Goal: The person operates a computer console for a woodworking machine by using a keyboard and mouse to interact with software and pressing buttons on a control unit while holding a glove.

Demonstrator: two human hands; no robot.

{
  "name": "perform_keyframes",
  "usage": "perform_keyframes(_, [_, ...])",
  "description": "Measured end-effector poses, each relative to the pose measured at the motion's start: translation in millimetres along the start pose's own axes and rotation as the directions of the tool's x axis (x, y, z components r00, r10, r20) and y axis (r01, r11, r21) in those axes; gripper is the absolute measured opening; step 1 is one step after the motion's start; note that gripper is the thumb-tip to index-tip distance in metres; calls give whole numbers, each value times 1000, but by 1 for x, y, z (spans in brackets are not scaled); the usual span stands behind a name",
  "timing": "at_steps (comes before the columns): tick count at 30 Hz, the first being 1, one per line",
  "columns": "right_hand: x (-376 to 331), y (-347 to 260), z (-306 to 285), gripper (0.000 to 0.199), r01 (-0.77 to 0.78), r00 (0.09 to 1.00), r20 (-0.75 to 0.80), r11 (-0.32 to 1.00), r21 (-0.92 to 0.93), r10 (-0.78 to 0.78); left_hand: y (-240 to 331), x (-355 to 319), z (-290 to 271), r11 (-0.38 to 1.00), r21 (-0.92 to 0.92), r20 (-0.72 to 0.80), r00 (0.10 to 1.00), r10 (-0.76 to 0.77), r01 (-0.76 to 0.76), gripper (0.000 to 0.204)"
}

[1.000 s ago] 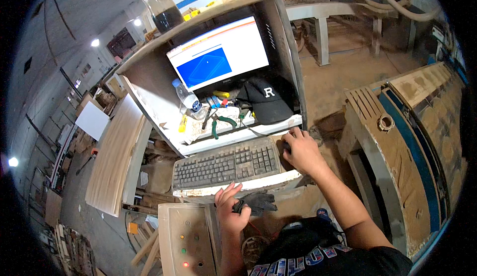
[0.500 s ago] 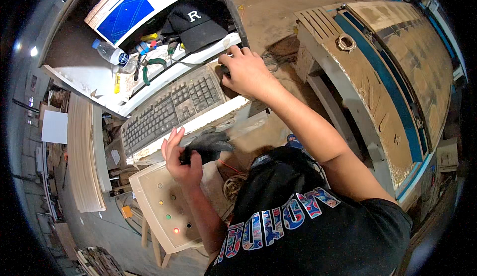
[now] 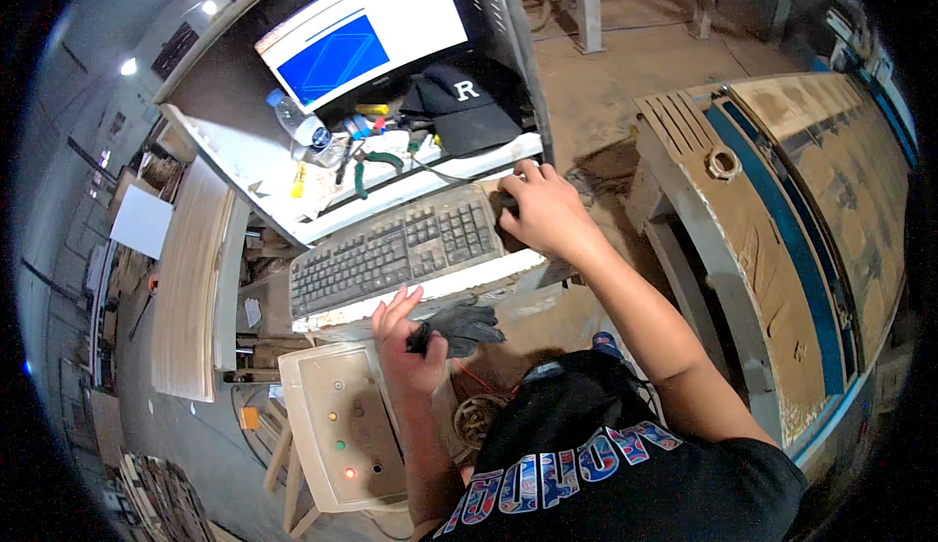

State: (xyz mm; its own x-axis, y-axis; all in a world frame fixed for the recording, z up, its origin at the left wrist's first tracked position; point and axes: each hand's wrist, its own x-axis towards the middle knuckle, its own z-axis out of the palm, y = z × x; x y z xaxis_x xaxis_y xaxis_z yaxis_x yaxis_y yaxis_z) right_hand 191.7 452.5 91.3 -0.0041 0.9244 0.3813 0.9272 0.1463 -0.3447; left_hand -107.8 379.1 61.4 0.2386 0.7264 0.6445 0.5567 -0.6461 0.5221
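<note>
My right hand (image 3: pixel 545 212) rests curled over a dark mouse (image 3: pixel 503 202) at the right end of a dusty grey keyboard (image 3: pixel 396 248). My left hand (image 3: pixel 405 344) holds a pair of dark work gloves (image 3: pixel 461 325) just below the keyboard shelf, fingers raised toward the keys. Below that hand sits a beige control box (image 3: pixel 344 427) with small lit buttons. A monitor (image 3: pixel 363 30) with a white and blue picture stands in the cabinet above.
A black cap (image 3: pixel 464 105), a plastic bottle (image 3: pixel 298 126), green-handled pliers (image 3: pixel 366 166) and small items lie on the cabinet shelf. A large dusty machine bed (image 3: pixel 801 190) with blue strips runs along the right. Pale wooden boards (image 3: pixel 191 278) lean at the left.
The view has swung back up toward the monitor. My right hand stays on the mouse. My left hand still holds the gloves, now with its fingers lifted toward the keyboard.
</note>
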Motion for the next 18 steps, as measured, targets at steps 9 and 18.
perform_keyframes(9, [9,3,5,36,19,998,-58,999,28,-17,-4,1,5,1000,9,-25,1000,-12,12,19])
perform_keyframes(18, [9,9,11,35,33,998,-50,999,8,-33,-3,1,4,1000,10,-41,999,-24,25,24])
